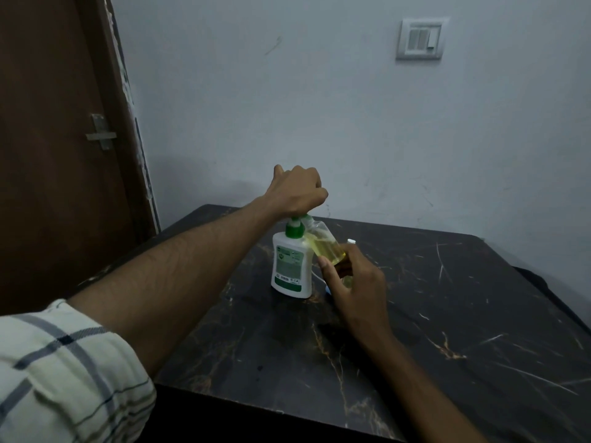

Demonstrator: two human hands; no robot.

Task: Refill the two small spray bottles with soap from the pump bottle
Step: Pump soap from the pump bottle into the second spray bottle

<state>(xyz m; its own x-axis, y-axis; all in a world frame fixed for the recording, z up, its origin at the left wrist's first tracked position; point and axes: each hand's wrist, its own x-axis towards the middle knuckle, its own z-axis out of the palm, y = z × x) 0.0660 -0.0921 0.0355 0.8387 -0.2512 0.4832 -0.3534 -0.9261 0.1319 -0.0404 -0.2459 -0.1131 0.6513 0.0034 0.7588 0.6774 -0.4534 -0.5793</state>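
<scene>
A white pump bottle (290, 266) with a green collar and green label stands on the dark marble table (447, 314). My left hand (299, 190) is closed in a fist over the pump head, which it hides. My right hand (355, 282) holds a small clear spray bottle (324, 244) tilted, its open mouth up against the pump spout; yellow-green liquid fills its lower part. A second small bottle with a white cap (351, 242) stands just behind my right hand, mostly hidden.
The table stands in a corner, with a brown door (64, 155) to the left and a pale wall behind carrying a switch plate (420, 38). Something small and white and blue lies on the table by the pump bottle's base.
</scene>
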